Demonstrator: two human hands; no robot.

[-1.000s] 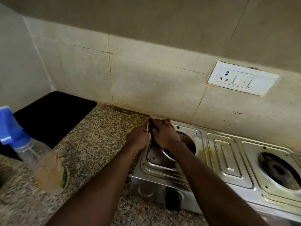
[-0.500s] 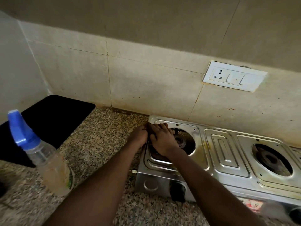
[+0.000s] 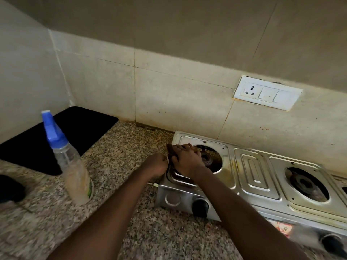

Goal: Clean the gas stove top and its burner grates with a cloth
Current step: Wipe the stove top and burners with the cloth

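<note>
A steel gas stove [image 3: 249, 167] stands on the speckled counter against the tiled wall. Both burner openings, left [image 3: 211, 160] and right [image 3: 306, 183], are bare, and no grates are in view. My right hand [image 3: 185, 160] lies on the stove top's left part, beside the left burner. Its fingers curl over a dark cloth [image 3: 170, 152], of which only a strip shows. My left hand [image 3: 156, 167] is curled against the stove's left edge and seems to hold it. Its fingertips are hidden.
A clear spray bottle [image 3: 73, 166] with a blue nozzle stands on the granite counter [image 3: 120, 158] left of my arms. A black mat [image 3: 56, 136] lies in the far left corner. A switch socket [image 3: 266, 92] sits on the wall. Black knobs [image 3: 200, 207] are on the stove's front.
My right hand has slid with the cloth from the stove's back left corner toward the front along the left rim. My left hand followed beside it.
</note>
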